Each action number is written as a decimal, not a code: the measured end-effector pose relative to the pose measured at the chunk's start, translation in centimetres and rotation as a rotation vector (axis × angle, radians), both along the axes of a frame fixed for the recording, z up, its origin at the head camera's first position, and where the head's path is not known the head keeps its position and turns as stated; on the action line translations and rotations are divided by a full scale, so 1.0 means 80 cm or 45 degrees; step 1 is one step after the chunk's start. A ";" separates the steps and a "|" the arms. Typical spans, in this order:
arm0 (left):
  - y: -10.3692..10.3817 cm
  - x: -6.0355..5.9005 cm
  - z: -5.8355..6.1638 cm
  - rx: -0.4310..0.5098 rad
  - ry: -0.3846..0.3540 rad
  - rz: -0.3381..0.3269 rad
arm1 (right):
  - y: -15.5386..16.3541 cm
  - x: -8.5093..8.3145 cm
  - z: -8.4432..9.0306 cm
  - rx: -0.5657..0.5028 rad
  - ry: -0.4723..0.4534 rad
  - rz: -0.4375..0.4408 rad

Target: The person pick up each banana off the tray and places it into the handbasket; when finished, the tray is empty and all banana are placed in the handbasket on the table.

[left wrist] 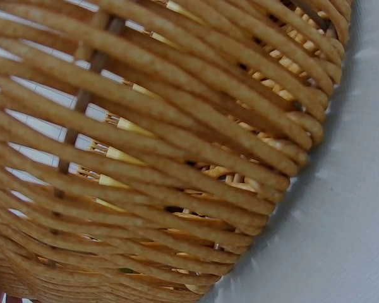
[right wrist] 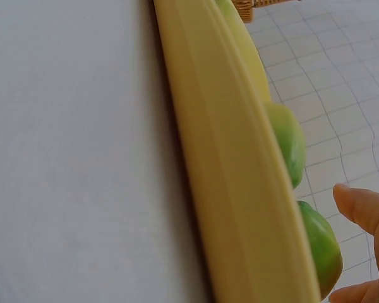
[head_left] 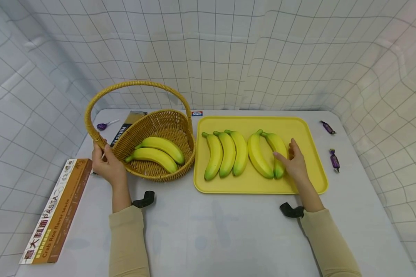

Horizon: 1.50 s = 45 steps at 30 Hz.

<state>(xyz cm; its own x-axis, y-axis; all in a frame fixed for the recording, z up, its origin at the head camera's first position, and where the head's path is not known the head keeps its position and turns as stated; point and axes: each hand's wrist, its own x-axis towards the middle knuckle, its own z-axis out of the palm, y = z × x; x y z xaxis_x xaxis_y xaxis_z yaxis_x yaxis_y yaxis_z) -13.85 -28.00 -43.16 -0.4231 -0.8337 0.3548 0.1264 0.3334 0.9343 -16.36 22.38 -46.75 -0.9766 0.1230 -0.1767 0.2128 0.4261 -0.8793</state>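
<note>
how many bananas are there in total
7. Two lie in the wicker basket: and. Five lie on the yellow tray, and under the right hand.

Left hand [head_left: 105, 166] curled in a grip – right hand [head_left: 294, 163] lies loosely open

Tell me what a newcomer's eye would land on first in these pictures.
Most striking is the yellow tray at centre right, with five bananas in a row; the right hand rests on the rightmost banana. Left of it stands the wicker basket with two more bananas inside, the left hand gripping the basket where its handle meets the rim.
</note>
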 end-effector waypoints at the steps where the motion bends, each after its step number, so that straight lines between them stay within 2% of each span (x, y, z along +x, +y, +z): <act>1: -0.001 -0.001 -0.001 -0.002 0.005 0.002 | 0.000 0.000 -0.001 0.005 0.005 0.002; 10: -0.011 -0.005 -0.013 0.002 0.020 -0.013 | -0.003 0.001 -0.006 0.044 0.033 0.010; 15: -0.011 -0.005 -0.013 0.000 0.005 -0.013 | -0.003 0.001 -0.009 0.080 0.030 0.009; 18: -0.006 -0.003 -0.007 -0.006 -0.005 -0.006 | -0.003 0.001 -0.010 0.105 0.025 0.003; 21: 0.005 0.002 0.006 -0.010 -0.005 -0.002 | -0.003 0.002 -0.011 0.125 0.032 0.002; 26: 0.017 0.010 0.021 -0.026 0.054 -0.007 | -0.004 0.002 -0.012 0.146 0.065 0.014; 28: 0.016 0.009 0.019 -0.030 0.077 -0.007 | -0.004 0.003 -0.012 0.150 0.074 0.016; 37: -0.008 -0.006 -0.013 -0.038 0.089 0.002 | -0.004 0.004 -0.016 0.169 0.087 -0.016; 42: -0.012 -0.005 -0.017 -0.050 0.110 -0.026 | -0.006 0.003 -0.016 0.172 0.080 -0.070; 45: -0.007 -0.003 -0.011 -0.051 0.111 -0.019 | -0.007 0.003 -0.016 0.172 0.074 -0.109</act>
<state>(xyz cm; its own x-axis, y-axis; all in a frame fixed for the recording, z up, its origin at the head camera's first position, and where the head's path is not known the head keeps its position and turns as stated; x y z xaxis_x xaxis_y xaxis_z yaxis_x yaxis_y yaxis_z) -14.10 -28.56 -44.05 -0.4018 -0.8117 0.4239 0.2120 0.3679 0.9054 -16.08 21.82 -48.03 -0.9696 0.2252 -0.0962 0.2037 0.5237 -0.8272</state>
